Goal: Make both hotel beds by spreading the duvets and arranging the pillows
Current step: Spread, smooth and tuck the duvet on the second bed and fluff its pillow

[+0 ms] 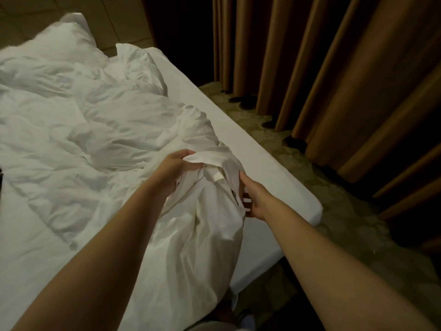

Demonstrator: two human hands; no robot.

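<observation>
A crumpled white duvet (78, 139) lies bunched across the bed (267, 168), whose white sheet shows bare along the right side. A gathered end of the duvet is lifted near the foot of the bed. My left hand (174, 170) grips a fold at the top of that bundle. My right hand (250, 199) holds the bundle's right side, fingers curled into the cloth. Two white pillows lie at the head: one (140, 65) near the right edge, another (69, 32) farther back left.
Brown pleated curtains (334, 80) hang along the right, close to the bed. A strip of patterned carpet (298, 161) runs between bed and curtains. A padded headboard or wall panel (114, 17) stands behind the pillows. The room is dim.
</observation>
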